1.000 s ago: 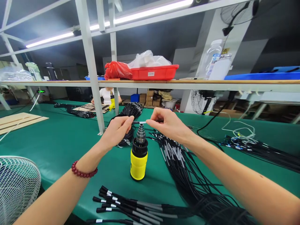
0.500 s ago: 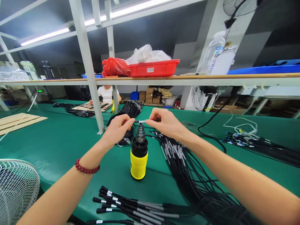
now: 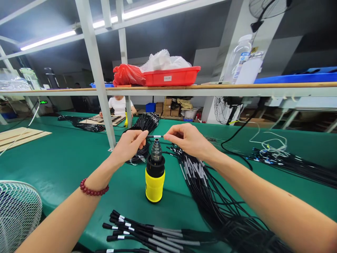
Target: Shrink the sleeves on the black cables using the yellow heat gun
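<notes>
My left hand (image 3: 133, 143) pinches the left end of a thin black cable (image 3: 157, 136) that carries a white label. The cable's other end is between the closed fingertips of my right hand (image 3: 186, 139). The labelled part spans the gap between both hands, just above the metal nozzle of an upright yellow and black heat gun (image 3: 154, 184). Below, several black cable ends with white labels (image 3: 126, 225) lie on the green table. To the right of the heat gun spreads a bundle of black cables with grey sleeves (image 3: 196, 170).
Behind my hands lies a coiled black cable bundle (image 3: 146, 123). A white shelf post (image 3: 98, 77) stands left of it. A shelf above holds a red tray (image 3: 172, 76). More cables (image 3: 302, 167) lie right; a fan guard (image 3: 19, 211) is front left. A person (image 3: 118, 104) sits across.
My left hand has shifted slightly left, and more of the black cable shows on either side of the white label. Both hands still hold the cable above the nozzle.
</notes>
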`<state>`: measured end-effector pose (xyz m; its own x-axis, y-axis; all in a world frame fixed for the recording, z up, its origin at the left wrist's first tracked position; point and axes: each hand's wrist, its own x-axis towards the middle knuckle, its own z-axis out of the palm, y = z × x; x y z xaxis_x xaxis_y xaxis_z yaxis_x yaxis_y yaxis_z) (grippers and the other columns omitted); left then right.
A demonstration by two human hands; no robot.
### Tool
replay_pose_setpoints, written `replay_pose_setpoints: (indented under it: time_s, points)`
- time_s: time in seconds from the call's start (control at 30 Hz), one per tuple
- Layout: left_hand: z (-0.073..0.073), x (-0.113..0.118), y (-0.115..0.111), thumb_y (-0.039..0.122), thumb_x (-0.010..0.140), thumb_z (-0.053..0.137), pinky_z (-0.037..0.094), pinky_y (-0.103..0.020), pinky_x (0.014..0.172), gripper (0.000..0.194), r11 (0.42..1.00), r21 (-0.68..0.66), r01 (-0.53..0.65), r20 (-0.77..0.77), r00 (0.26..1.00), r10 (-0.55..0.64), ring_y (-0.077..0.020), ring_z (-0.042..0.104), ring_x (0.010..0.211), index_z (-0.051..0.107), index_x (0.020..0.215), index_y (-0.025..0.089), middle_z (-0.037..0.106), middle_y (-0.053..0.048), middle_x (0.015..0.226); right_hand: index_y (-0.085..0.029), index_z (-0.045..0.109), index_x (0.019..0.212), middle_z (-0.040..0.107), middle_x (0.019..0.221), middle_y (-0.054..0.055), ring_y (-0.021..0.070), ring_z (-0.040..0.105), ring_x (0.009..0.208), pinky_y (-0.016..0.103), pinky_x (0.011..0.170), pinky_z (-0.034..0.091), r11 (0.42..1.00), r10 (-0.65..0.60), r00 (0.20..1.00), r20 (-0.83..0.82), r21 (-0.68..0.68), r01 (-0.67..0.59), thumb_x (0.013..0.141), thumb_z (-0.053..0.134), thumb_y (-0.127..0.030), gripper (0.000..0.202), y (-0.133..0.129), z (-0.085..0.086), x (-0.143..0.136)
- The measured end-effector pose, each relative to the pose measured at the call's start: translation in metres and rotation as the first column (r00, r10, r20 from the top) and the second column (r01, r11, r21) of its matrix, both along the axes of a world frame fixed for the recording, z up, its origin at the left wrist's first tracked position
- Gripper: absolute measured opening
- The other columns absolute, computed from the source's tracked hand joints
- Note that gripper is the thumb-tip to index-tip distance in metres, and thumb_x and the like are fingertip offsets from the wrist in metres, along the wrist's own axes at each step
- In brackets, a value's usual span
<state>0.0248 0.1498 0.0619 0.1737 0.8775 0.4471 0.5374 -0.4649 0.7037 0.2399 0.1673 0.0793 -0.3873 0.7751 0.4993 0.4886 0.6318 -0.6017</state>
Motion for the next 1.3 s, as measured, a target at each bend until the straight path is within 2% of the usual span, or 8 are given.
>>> replay_pose_setpoints:
  time_s: [0.23, 0.33, 0.53, 0.87, 1.0, 1.07, 1.17, 1.3]
  points:
    - [-0.0008, 0.0005, -0.0014, 0.039, 0.088, 0.057, 0.036, -0.025, 0.063, 0.024, 0.999, 0.014, 0.049, 0.114, 0.992, -0.050, -0.0120, 0.048, 0.068, 0.055, 0.075, 0.018, 0.055, 0.002, 0.072, -0.015, 0.070, 0.074, 0.059, 0.063, -0.001, 0.0113, 0.045, 0.057, 0.026, 0.055, 0.032, 1.000, -0.011, 0.998, 0.065, 0.002, 0.011, 0.084, 0.061, -0.034, 0.023, 0.0025, 0.0013, 0.0024]
    - [0.0005, -0.0006, -0.0027, 0.042, 0.090, 0.054, 0.036, -0.026, 0.063, 0.029, 0.999, -0.017, 0.030, 0.105, 0.994, -0.028, -0.0125, 0.049, 0.068, 0.055, 0.073, 0.018, 0.056, 0.001, 0.071, -0.016, 0.071, 0.073, 0.050, 0.057, -0.003, 0.0108, 0.037, 0.054, 0.027, 0.054, 0.026, 0.999, -0.026, 0.990, 0.138, 0.030, 0.022, 0.089, 0.054, -0.036, 0.030, -0.0001, 0.0021, 0.0019]
    - [-0.0016, -0.0024, -0.0007, 0.055, 0.095, 0.040, 0.033, -0.028, 0.060, 0.051, 0.997, -0.069, -0.029, 0.011, 1.000, 0.030, -0.0133, 0.049, 0.058, 0.057, 0.064, 0.018, 0.057, 0.000, 0.059, -0.016, 0.068, 0.069, 0.044, 0.056, -0.004, 0.0106, 0.034, 0.055, 0.028, 0.056, 0.025, 0.998, -0.030, 0.992, 0.121, 0.054, 0.024, 0.088, 0.054, -0.037, 0.032, -0.0037, 0.0024, 0.0011]
    - [-0.0047, 0.0008, 0.0026, 0.044, 0.084, 0.059, 0.036, -0.028, 0.062, 0.027, 1.000, 0.018, -0.006, 0.108, 0.994, 0.004, -0.0135, 0.048, 0.067, 0.054, 0.074, 0.019, 0.056, 0.002, 0.070, -0.015, 0.070, 0.070, 0.056, 0.060, -0.001, 0.0115, 0.041, 0.057, 0.029, 0.056, 0.029, 1.000, 0.004, 0.996, 0.089, 0.012, -0.005, 0.082, 0.061, -0.038, 0.027, 0.0036, 0.0015, 0.0064]
    - [-0.0026, -0.0001, 0.0013, 0.041, 0.082, 0.064, 0.040, -0.028, 0.066, 0.023, 1.000, 0.024, 0.000, 0.160, 0.987, -0.003, -0.0139, 0.052, 0.071, 0.055, 0.078, 0.019, 0.059, 0.001, 0.075, -0.015, 0.072, 0.072, 0.055, 0.060, -0.001, 0.0113, 0.040, 0.056, 0.028, 0.054, 0.028, 1.000, 0.009, 0.996, 0.094, 0.003, -0.009, 0.083, 0.059, -0.040, 0.030, 0.0041, 0.0002, 0.0058]
    - [-0.0014, -0.0010, 0.0005, 0.043, 0.086, 0.059, 0.039, -0.028, 0.066, 0.026, 1.000, -0.015, -0.001, 0.136, 0.991, 0.003, -0.0138, 0.053, 0.070, 0.055, 0.076, 0.020, 0.060, 0.001, 0.073, -0.015, 0.072, 0.072, 0.052, 0.057, -0.002, 0.0109, 0.037, 0.055, 0.029, 0.054, 0.026, 1.000, 0.005, 0.996, 0.090, 0.011, -0.006, 0.085, 0.057, -0.040, 0.032, 0.0038, -0.0004, 0.0050]
    - [-0.0014, -0.0023, 0.0012, 0.054, 0.095, 0.044, 0.038, -0.028, 0.065, 0.041, 0.996, -0.084, -0.007, 0.067, 0.998, 0.013, -0.0147, 0.055, 0.067, 0.056, 0.074, 0.020, 0.062, 0.000, 0.065, -0.014, 0.072, 0.071, 0.049, 0.055, -0.003, 0.0104, 0.034, 0.054, 0.029, 0.054, 0.025, 1.000, -0.004, 0.997, 0.081, 0.022, 0.002, 0.085, 0.057, -0.038, 0.031, 0.0034, -0.0001, 0.0039]
    - [-0.0038, -0.0038, 0.0047, 0.060, 0.096, 0.038, 0.035, -0.028, 0.060, 0.053, 0.996, -0.090, -0.028, 0.039, 0.999, 0.032, -0.0142, 0.053, 0.059, 0.061, 0.071, 0.019, 0.061, 0.000, 0.057, -0.014, 0.071, 0.071, 0.048, 0.055, -0.003, 0.0100, 0.033, 0.053, 0.028, 0.054, 0.025, 1.000, 0.001, 0.997, 0.074, -0.004, 0.000, 0.083, 0.059, -0.038, 0.029, 0.0030, 0.0022, 0.0034]
